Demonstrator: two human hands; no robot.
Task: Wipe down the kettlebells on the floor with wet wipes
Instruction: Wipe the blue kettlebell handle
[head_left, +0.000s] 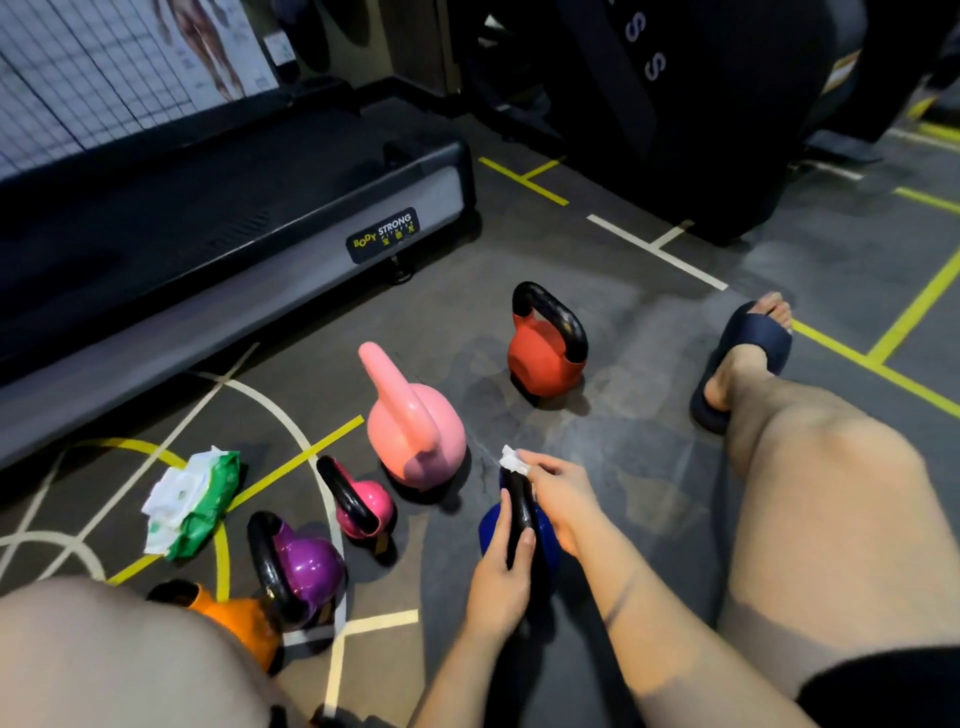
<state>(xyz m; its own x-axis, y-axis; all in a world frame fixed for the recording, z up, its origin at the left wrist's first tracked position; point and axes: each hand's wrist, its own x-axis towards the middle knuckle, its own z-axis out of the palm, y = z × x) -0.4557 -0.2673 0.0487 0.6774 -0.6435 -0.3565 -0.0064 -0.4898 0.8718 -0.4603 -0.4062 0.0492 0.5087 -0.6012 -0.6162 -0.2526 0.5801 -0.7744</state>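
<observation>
Kettlebell in left grip, wipe in right

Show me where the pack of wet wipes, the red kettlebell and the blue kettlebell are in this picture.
pack of wet wipes (179, 493): head view, on its white top face.
red kettlebell (543, 361): head view, on the red body.
blue kettlebell (520, 501): head view, on its black handle.

orange kettlebell: part hidden behind left knee
blue kettlebell: body largely covered by left hand
wipes pack: print unreadable
</observation>
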